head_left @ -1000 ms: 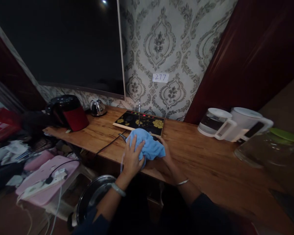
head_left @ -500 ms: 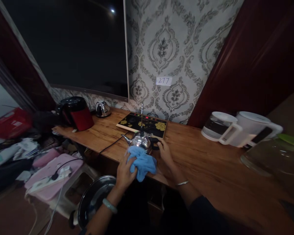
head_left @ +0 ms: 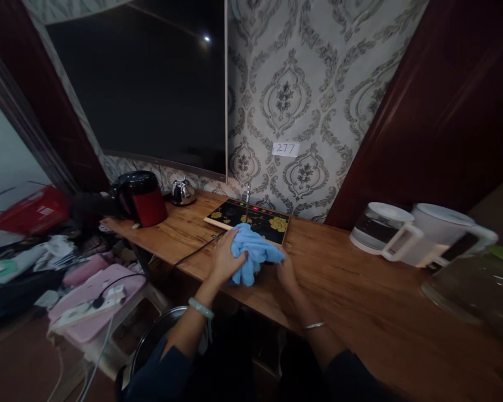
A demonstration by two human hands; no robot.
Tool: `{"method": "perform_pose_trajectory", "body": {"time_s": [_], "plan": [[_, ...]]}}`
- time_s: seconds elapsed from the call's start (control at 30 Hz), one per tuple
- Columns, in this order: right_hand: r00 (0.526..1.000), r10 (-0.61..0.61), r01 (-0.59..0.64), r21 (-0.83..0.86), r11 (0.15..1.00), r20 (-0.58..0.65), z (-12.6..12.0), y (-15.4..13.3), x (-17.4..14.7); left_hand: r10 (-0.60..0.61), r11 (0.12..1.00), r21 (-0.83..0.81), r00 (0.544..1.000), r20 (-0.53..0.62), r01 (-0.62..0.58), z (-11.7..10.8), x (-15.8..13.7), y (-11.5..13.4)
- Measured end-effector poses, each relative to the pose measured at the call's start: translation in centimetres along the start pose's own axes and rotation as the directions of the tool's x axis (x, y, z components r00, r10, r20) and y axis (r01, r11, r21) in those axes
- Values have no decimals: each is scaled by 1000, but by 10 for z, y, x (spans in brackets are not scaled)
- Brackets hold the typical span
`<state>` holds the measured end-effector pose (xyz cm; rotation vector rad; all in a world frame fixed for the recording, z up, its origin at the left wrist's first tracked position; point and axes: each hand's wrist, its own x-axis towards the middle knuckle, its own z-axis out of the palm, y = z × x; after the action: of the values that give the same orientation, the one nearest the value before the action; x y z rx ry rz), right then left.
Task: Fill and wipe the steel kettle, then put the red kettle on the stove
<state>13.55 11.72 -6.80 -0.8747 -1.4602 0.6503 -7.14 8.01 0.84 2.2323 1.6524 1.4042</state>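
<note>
A light blue cloth (head_left: pixel 254 248) is bunched over the small metal teapot, which it hides almost wholly from view. My left hand (head_left: pixel 225 259) is closed on the cloth from the left, pressing it against the pot. On the other side my right hand (head_left: pixel 285 272) grips at the teapot's dark handle, of which only a sliver shows under the cloth. Just behind them lies a black electric tea stove (head_left: pixel 255 216) with gold flowers, a thin upright spout and a red lit display.
Left on the wooden counter (head_left: pixel 343 290) stand a red and black kettle (head_left: pixel 148 204) and a small shiny pot (head_left: pixel 183 191). A glass jug (head_left: pixel 379 229), a white pitcher (head_left: pixel 433 234) and a large jar (head_left: pixel 465 285) are at right. A basin (head_left: pixel 145 346) sits below the front edge.
My left hand has moved the cloth up and over the teapot, covering its lid and spout. My right hand stays by the handle. The view has shifted slightly.
</note>
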Motion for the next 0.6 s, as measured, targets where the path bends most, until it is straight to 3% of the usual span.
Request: {"method": "perform_pose_trajectory", "body": {"time_s": [0.17,0.37,0.47,0.6], "plan": [[999,39,-39,-8,999,17,-1,-3,0,-11,1000,19,996,-89,13,14,-13,-2],[998,54,-55,-35,998,-30,1,-2,1,-28,994,101,983,-181,47,25,-63,2],[998,58,-59,-45,997,-32,2,-1,2,12,986,167,991,-136,12,27,-90,6],[996,64,-66,-28,997,-58,2,1,2,166,961,214,984,58,-175,18,-107,18]]}}
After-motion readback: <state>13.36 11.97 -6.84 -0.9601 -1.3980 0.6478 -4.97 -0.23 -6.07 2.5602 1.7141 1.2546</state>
